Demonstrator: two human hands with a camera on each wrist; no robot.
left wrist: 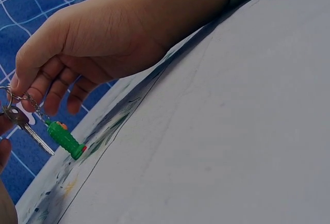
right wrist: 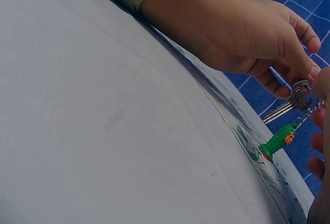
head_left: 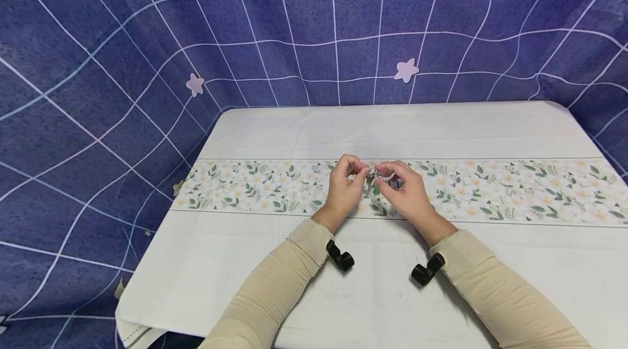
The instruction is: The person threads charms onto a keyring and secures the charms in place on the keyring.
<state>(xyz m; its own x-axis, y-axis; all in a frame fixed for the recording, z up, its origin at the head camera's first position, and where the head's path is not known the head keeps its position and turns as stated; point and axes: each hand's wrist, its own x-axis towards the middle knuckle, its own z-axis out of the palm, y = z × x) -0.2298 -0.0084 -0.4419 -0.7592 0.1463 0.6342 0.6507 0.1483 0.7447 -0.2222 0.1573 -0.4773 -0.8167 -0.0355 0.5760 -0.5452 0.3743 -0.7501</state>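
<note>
Over the flowered band, my left hand [head_left: 345, 186] and right hand [head_left: 406, 190] meet at a small bunch with a key. Thumb and forefinger of the left hand pinch the metal key ring [left wrist: 7, 96], its other fingers loosely bent. From the ring a short chain [left wrist: 36, 106] carries a green flashlight-shaped charm [left wrist: 64, 139] with orange and red bits. A silver key [right wrist: 301, 96] hangs by its head at the ring, blade slanting down. The right hand's fingertips are at the key's head and hold it; the other hand partly hides this grip.
A white tablecloth [head_left: 304, 272] with a leafy flowered strip [head_left: 490, 191] covers the table. Behind it and at the left hangs a blue curtain [head_left: 294, 27] with white grid lines and stars. Each sleeve cuff has a black wrist camera mount [head_left: 339, 256] on it.
</note>
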